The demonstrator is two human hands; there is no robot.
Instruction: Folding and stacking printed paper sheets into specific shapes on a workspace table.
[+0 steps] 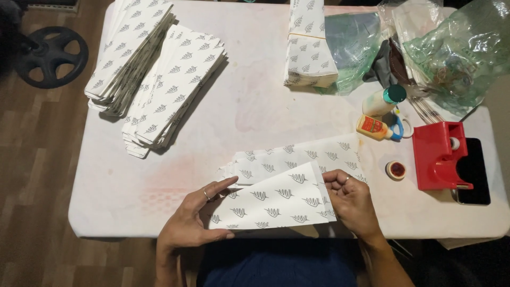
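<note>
Left hand (191, 220) flat on folded sheet (276, 202) | right hand (351, 199) pinches it | two stacks (154, 74)

A white table (159, 196) stands on brown wood-plank floor (37, 175), evenly lit.

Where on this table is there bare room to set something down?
Bare table lies between the paper stacks at left and the bundled sheets; more at the near-left corner. The right side is crowded: glue bottles, red tape dispenser, plastic bags.
</note>
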